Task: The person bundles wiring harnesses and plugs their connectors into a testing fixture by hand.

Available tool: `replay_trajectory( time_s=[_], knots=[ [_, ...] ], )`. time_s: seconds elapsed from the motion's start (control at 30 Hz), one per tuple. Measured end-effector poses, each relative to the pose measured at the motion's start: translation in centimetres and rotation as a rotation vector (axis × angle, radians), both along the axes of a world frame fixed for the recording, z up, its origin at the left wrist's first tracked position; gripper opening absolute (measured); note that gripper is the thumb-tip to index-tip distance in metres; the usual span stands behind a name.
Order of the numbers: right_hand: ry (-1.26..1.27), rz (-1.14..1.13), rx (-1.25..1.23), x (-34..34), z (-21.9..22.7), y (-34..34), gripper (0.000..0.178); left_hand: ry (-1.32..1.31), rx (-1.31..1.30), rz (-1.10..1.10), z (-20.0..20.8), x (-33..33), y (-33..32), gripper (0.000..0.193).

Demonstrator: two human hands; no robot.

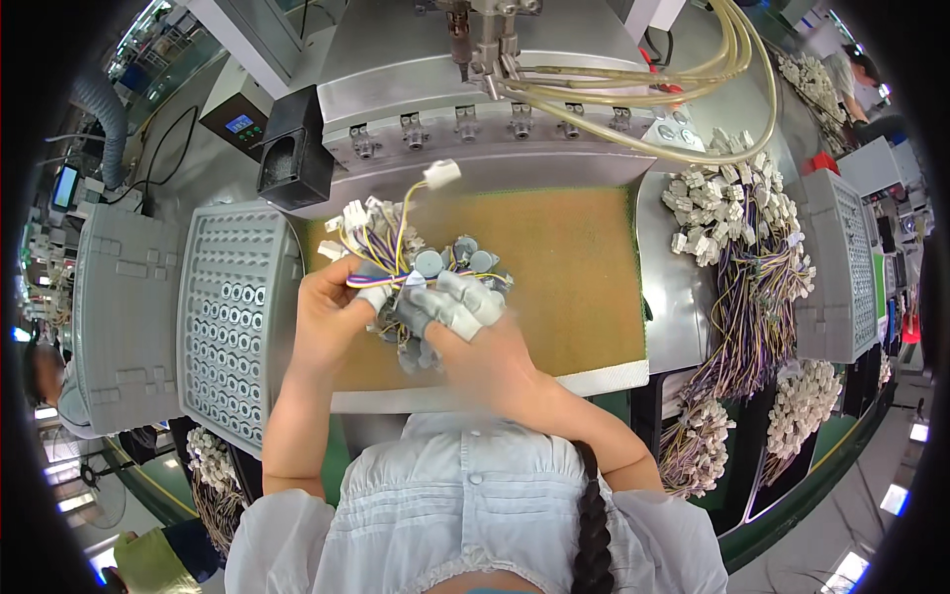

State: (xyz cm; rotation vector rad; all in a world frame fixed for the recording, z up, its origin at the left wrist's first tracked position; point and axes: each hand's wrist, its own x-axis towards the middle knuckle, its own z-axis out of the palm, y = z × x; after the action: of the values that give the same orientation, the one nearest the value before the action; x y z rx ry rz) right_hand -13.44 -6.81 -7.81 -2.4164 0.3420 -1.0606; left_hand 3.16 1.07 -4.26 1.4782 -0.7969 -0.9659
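Observation:
My left hand [332, 309] is closed on a bundle of wire harnesses [374, 236], thumb and fingertips pinching the purple and yellow wires. White plug connectors [358, 212] cluster at the bundle's far end. One white connector [442, 174] stands out from it on a yellow wire. My right hand [485, 346], with white and grey finger cots, is closed over the same bundle from the right. Around its fingertips lie several grey round caps [428, 263]; what exactly those fingers grip is hidden. The bundle is above a brown work mat [574, 277].
A grey tray [226, 243] with rows of round parts stands left. Heaped harnesses [744, 257] hang at the right, beside another grey tray [841, 267]. Ahead are a metal fixture [465, 124], a nozzle with clear hoses [732, 69] and a black box [295, 148].

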Motion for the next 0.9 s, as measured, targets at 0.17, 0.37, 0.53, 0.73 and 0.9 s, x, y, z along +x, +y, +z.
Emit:
replay_trajectory(
  time_s=[0.17, 0.37, 0.53, 0.73, 0.9],
  knots=[
    [0.141, 0.170, -0.016, -0.1, 0.5, 1.0, 0.023, -0.378, -0.094, 0.004, 0.2, -0.2, 0.7, 0.017],
    [0.279, 0.107, -0.080, 1.2, 0.2, 1.0, 0.017, -0.963, -0.197, -0.149, 2.2, -0.9, 0.1, 0.027],
    [0.261, 0.578, 0.740, -1.6, 0.4, -5.0, 0.011, -1.147, -0.047, -0.246, 2.9, -1.5, 1.7, 0.027],
    [-0.034, -0.093, 0.913, -7.9, 1.1, -6.5, 0.015, -1.715, 0.157, -0.140, 8.3, -2.3, 2.3, 0.035],
    [0.175, -0.112, 0.442, -6.6, -0.2, -4.8, 0.020, -1.820, -0.157, -0.375, 1.0, 2.0, -1.8, 0.024]
  ],
)
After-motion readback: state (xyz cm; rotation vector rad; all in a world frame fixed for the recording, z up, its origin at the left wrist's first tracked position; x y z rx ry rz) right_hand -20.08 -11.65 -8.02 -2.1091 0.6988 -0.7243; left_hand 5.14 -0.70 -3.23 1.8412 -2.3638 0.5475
